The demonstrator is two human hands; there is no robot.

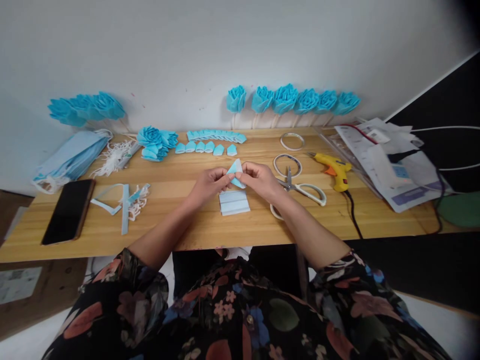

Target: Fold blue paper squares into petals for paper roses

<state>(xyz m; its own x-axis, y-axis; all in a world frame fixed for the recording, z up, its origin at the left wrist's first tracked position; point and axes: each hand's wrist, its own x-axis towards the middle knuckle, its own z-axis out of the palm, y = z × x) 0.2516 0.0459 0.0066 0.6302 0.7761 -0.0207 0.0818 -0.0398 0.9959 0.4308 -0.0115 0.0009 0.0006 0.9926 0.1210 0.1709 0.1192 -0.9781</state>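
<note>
Between both hands is a small piece of blue-and-white mask fabric (236,167), folded to a point at its top. My left hand (212,184) pinches it from the left, thumb on its face. From the right, my right hand (259,179) grips it between thumb and fingers. Just below lies a flat, pleated mask piece (234,203). White-handled scissors (308,193) rest partly under my right forearm. Beyond my hands stand folded blue petals (204,147) in a row, with a longer overlapping row of petals (215,135) behind them.
Blue fabric roses on sticks (285,99) lean along the wall. On the right are tape rolls (288,165), a yellow glue gun (335,170) and papers (397,175). Leftward lie a phone (68,212), stacked masks (71,157), cut strips (125,210) and loose blue flowers (154,143).
</note>
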